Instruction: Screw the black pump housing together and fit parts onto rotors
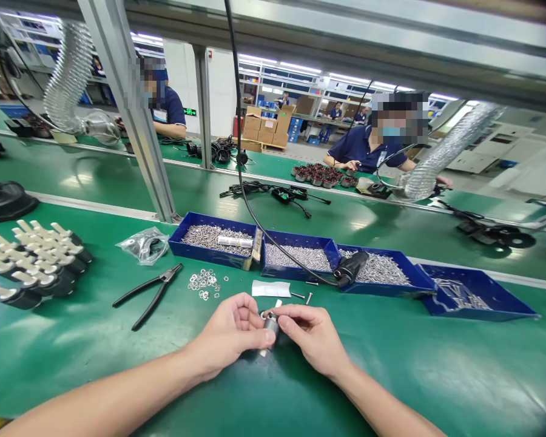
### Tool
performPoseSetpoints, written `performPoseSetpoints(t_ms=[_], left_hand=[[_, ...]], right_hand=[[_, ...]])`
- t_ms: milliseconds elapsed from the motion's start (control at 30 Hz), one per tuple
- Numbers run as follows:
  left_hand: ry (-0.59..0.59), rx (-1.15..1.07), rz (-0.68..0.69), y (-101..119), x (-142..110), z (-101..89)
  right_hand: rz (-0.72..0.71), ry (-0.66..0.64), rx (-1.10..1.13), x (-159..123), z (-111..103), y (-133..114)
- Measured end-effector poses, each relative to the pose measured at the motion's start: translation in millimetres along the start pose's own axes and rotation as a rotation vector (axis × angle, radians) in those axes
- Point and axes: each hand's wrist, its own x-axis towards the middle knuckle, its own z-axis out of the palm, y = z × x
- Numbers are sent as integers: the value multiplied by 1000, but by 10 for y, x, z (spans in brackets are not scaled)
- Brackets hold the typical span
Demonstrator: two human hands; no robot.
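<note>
My left hand (230, 337) and my right hand (312, 337) meet over the green mat near its front edge. Both pinch a small grey cylindrical part with a white shaft (270, 321) between their fingertips. A heap of small metal washers (203, 283) lies just beyond my left hand. Black pliers (150, 293) rest to the left of the washers. A white slip (270, 289) and two loose screws (303, 296) lie beyond the held part.
Several blue trays of screws (213, 238) stand in a row behind; a black power tool (350, 268) on a hanging cable rests on one. Black parts with white shafts (31, 258) are stacked at left. A plastic bag (144, 245) lies nearby. Other workers sit across the belt.
</note>
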Motion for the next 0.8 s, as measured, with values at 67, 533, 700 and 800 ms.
performPoseSetpoints(t_ms=[67,533,700,800], left_hand=[[11,23,30,0,7,4],[59,120,159,-46,54,-50],[-216,143,330,6,44,-103],[-259,275,547,5,43,-128]], right_hand=[[-60,-8,-32,-14,6,-24],[-373,66,-341,-73,100,-10],[-401,5,-83,-113,52,-103],[-432,-47,-29,-142,36,-120]])
